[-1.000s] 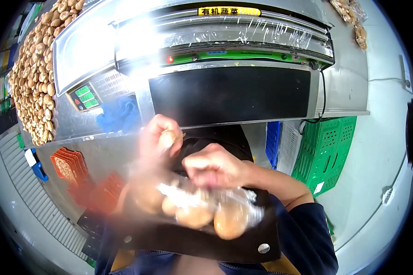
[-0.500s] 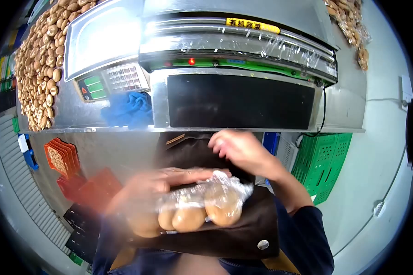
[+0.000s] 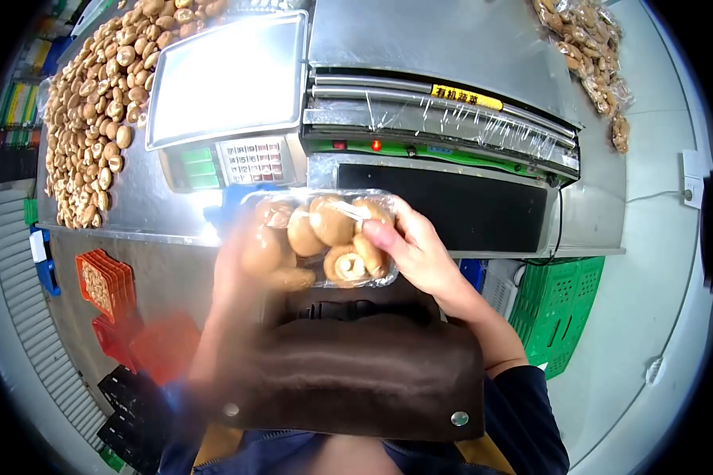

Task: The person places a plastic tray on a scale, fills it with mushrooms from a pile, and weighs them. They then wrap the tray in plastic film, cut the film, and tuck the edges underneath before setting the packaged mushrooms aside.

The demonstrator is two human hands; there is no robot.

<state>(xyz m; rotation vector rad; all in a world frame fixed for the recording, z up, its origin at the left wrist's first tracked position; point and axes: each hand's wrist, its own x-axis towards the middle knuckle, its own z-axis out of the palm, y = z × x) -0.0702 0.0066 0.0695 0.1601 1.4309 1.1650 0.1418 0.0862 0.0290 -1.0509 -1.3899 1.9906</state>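
Both of my hands hold a film-wrapped pack of brown mushrooms [image 3: 330, 229] in front of the table's near edge. My right hand [image 3: 408, 247] grips the pack's right end, with the thumb on top of the film. My left hand [image 3: 234, 257], smeared by motion, is at the pack's left end. One mushroom in the pack shows its pale underside and stem. Just beyond the pack's left end lies a blue cloth [image 3: 249, 198], partly hidden. Behind the pack is the dark plate [image 3: 467, 207] of the wrapping machine.
Loose mushrooms [image 3: 95, 134] lie on the left of the table, beside a scale [image 3: 226, 87]. The wrapping machine [image 3: 444, 119] has a red light on. Packed mushrooms [image 3: 590, 55] are at back right. Green crates [image 3: 558, 317] and red crates [image 3: 107, 281] stand below.
The pack has moved up and away from the apron and now shows its mushrooms from above. My right hand has come down onto its right end. The camera view has shifted.
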